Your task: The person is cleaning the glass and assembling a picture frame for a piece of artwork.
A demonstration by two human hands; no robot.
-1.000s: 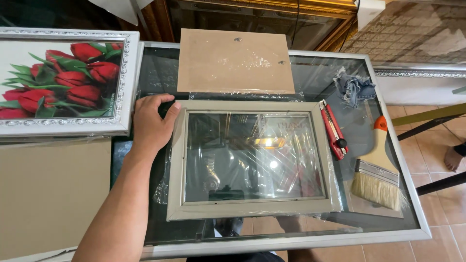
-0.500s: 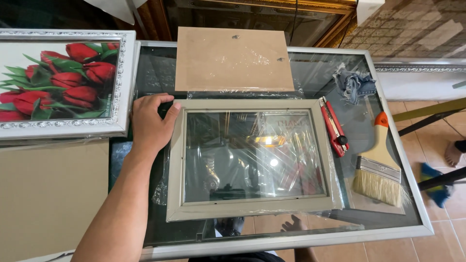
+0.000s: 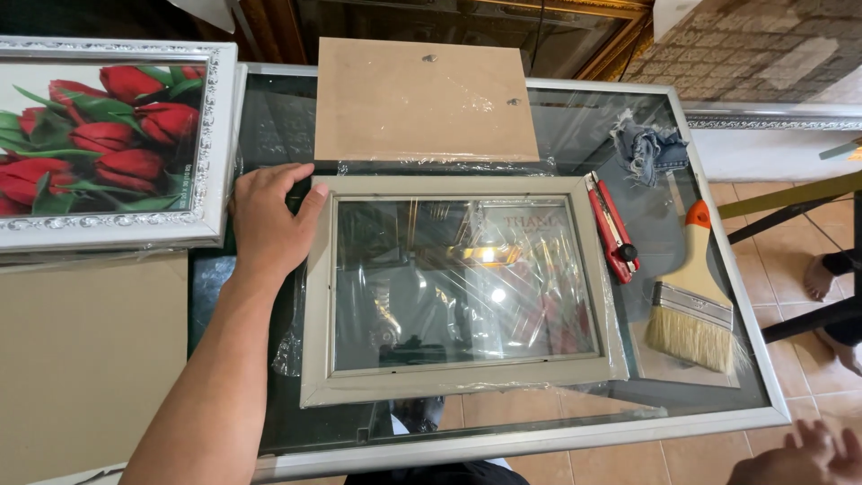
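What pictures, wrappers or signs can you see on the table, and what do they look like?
Framed flower picture: far left of the table, rectangular, red tulips with green leaves, ornate white-silver frame.
Wrapped frame: centre of the glass table, rectangular, pale grey-beige, in clear plastic wrap; the left hand rests at its upper left corner.
Faint lettering shows as a reflection in its glass.
No screens.

Glass-top table [image 3: 718, 269] with silver rim fills the view. Below and right of it, tan tiled floor [image 3: 763, 224]. Beyond its far edge, gilt frames [image 3: 620, 36] and dark wood. Right of it, a silver moulding [image 3: 772, 121] and dark stand legs [image 3: 790, 202]. Bright glare reflects off the glass.
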